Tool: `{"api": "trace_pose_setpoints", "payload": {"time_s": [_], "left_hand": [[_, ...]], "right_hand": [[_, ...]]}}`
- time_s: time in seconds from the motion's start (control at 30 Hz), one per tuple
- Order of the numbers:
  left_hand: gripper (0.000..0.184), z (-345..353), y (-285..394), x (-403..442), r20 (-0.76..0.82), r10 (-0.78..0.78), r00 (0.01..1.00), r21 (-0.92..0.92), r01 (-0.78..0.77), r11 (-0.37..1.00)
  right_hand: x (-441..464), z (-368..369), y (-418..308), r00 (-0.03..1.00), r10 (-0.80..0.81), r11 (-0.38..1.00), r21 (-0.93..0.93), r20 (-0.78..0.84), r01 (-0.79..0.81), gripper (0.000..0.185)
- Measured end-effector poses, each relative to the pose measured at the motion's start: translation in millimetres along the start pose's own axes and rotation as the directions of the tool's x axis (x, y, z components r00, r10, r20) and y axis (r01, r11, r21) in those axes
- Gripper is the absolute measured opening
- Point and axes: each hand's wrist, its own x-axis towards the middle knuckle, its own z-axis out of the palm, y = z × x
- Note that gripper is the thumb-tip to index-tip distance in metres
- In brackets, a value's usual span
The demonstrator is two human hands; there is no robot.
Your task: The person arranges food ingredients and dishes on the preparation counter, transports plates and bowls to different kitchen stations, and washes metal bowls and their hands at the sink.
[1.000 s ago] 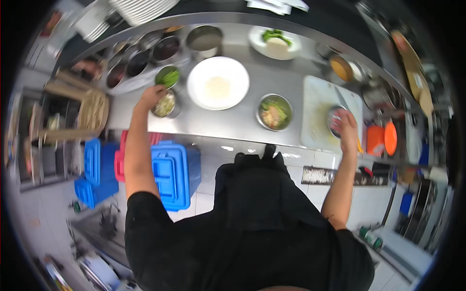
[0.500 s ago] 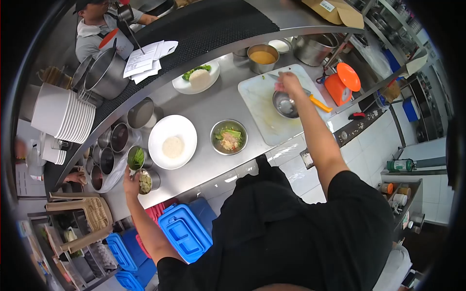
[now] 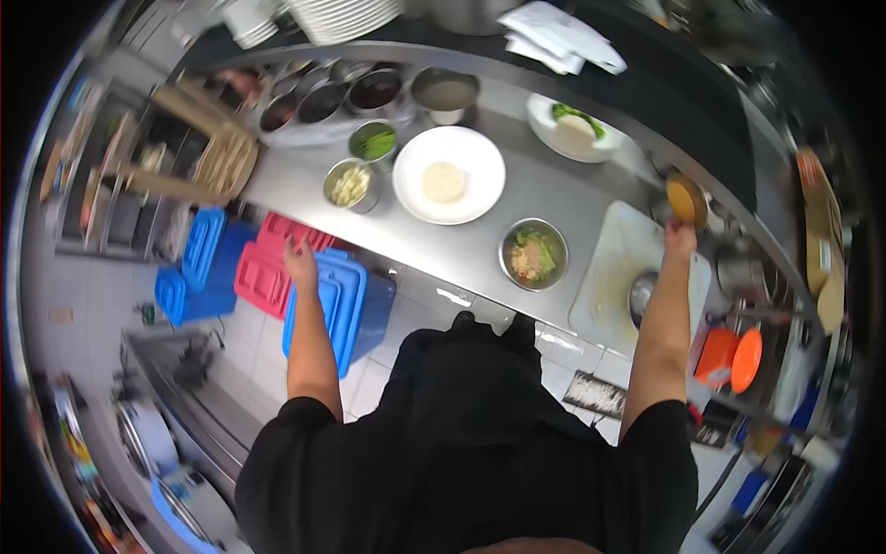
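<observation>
I view the station through one head camera and count two hands. My right hand (image 3: 681, 238) is at the near rim of one pot (image 3: 700, 205) with orange-brown contents, located beyond the far edge of the cutting board. Its fingers are at the rim; I cannot tell whether they pinch it. My left hand (image 3: 300, 263) is in front of the counter edge, above one red bin (image 3: 261, 288) and one blue bin (image 3: 349, 309). Its fingers are slightly bent; I cannot tell whether the tips press together.

Counter inventory, left to right:
- Dark-filled pots (image 3: 399, 98): three, in a row.
- Steel tubs: two, side by side; one tub of pale chopped pieces (image 3: 368, 199), one tub of green pieces (image 3: 386, 163).
- Large steel pot (image 3: 448, 117): one.
- Wide white bowl (image 3: 486, 175): one, holding one pale round portion.
- Steel mixing bowl (image 3: 565, 255): one, holding mixed food.
- Oval white plate (image 3: 543, 130): one, with greens and one pale mound.
- Cutting board (image 3: 604, 268): one, bearing one small steel bowl (image 3: 637, 300) partly hidden behind my right forearm.
- Orange scale (image 3: 715, 360): one, just beside the board.
</observation>
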Motion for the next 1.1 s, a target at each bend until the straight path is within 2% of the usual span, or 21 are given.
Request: {"api": "trace_pose_setpoints", "payload": {"time_s": [0.07,0.13,0.17,0.23,0.27,0.37,0.47,0.6,0.7,0.8,0.9,0.97,1.0,1.1], "left_hand": [[0.048,-7,17,-32,0.026,-0.143,0.989,-0.016,0.143,0.99],[0.047,-13,29,-50,0.098,-0.232,0.968,-0.067,0.238,0.969],[0.047,-8,22,-54,0.1,-0.235,0.967,-0.101,0.245,0.964],[0.046,10,11,-53,0.107,-0.237,0.966,-0.169,0.252,0.953],[0.047,19,14,-52,0.016,-0.081,0.997,-0.222,0.082,0.972],[0.051,44,20,-26,0.135,-0.126,0.983,-0.417,0.172,0.893],[0.056,42,80,-9,0.276,-0.269,0.923,-0.528,0.379,0.759],[0.051,60,91,12,0.56,-0.246,0.791,-0.481,0.553,0.681],[0.049,70,90,12,0.53,-0.26,0.807,-0.477,0.538,0.695],[0.047,72,97,5,0.535,-0.238,0.811,-0.501,0.531,0.684],[0.046,70,104,-1,0.461,-0.305,0.833,-0.531,0.534,0.657],[0.045,71,94,-3,0.162,-0.178,0.97,-0.291,0.22,0.931],[0.045,70,91,-4,0.033,-0.059,0.998,-0.115,0.062,0.991],[0.043,22,153,-16,0.149,-0.041,0.988,-0.382,0.096,0.919]], "right_hand": [[-22,11,-4,0.999,-0.011,0.998,0.058,-0.045,0.014,0.011],[-50,32,-4,0.991,-0.069,0.997,0.033,-0.114,0.073,0.011],[-60,40,-3,0.983,-0.099,0.994,0.024,-0.151,0.104,0.011],[-70,51,-3,0.986,-0.153,0.988,0.022,-0.071,0.155,0.012],[-79,57,-7,0.985,-0.166,0.986,0.007,-0.039,0.167,0.014],[-104,70,-15,0.975,-0.219,0.975,-0.026,0.037,0.22,0.013],[-140,94,-21,0.974,-0.206,0.975,-0.062,0.093,0.212,0.006],[-200,118,-22,0.981,-0.154,0.978,-0.123,0.118,0.168,0.007],[-227,122,-7,0.957,-0.064,0.967,-0.218,0.282,0.129,0.011],[-266,139,22,0.958,0.022,0.968,-0.244,0.285,0.05,0.011],[-309,153,51,0.94,0.101,0.97,-0.242,0.325,-0.02,0.013],[-340,163,69,0.92,0.146,0.962,-0.269,0.364,-0.047,0.014],[-357,169,76,0.911,0.166,0.953,-0.3,0.378,-0.05,0.014],[-389,174,104,0.862,0.236,0.93,-0.363,0.448,-0.067,0.012]]}}
